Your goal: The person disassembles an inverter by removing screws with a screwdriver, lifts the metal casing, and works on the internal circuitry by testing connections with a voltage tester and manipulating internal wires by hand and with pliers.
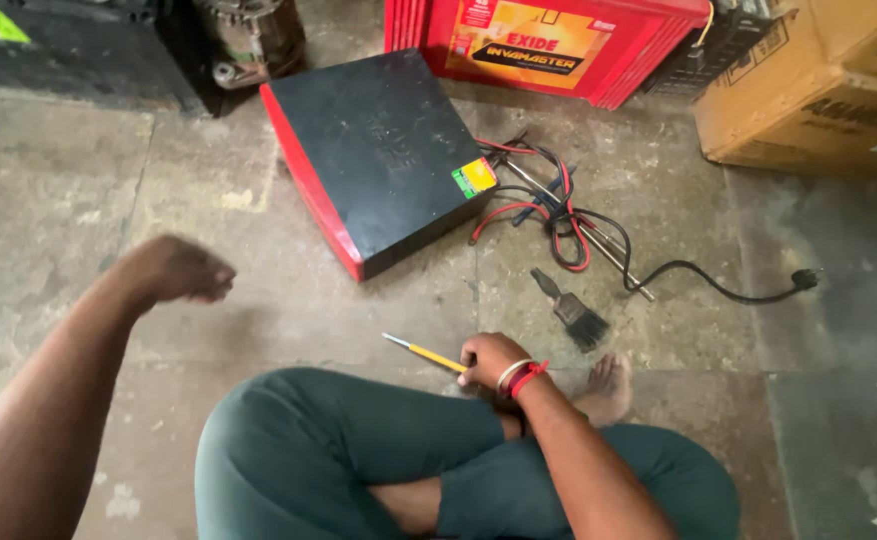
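On my feed, going from the left, my left hand (pixel 176 268) hangs above the grey stone floor (pixel 48 200), fingers curled into a loose fist with nothing in its grip and touching nothing. Beyond it, toward the far edge of the floor, lies a flat black box with red sides (pixel 378 150), with a small coloured label at its right corner. Nearer to me, my crossed legs in dark green trousers (pixel 358 450) fill the near edge of the floor. Just past my knee, my right hand (pixel 490 360), with red and white bangles (pixel 520 376) at the wrist, is closed around the yellow-handled screwdriver (pixel 426 353); its metal tip points left and lies low over the floor, though I cannot tell whether it touches. Right of the box sits a tangle of red and black cables (pixel 558 215) with thin metal rods across it, and one black cord runs off to a plug (pixel 805 279) at the right. Between the cables and my right hand lies a dark-bristled paintbrush (pixel 570 310). My bare foot (pixel 606 388) rests just right of that hand. At the far edge stand a large red battery case (pixel 548 45) and, in the far right corner, a brown cardboard carton (pixel 808 90).
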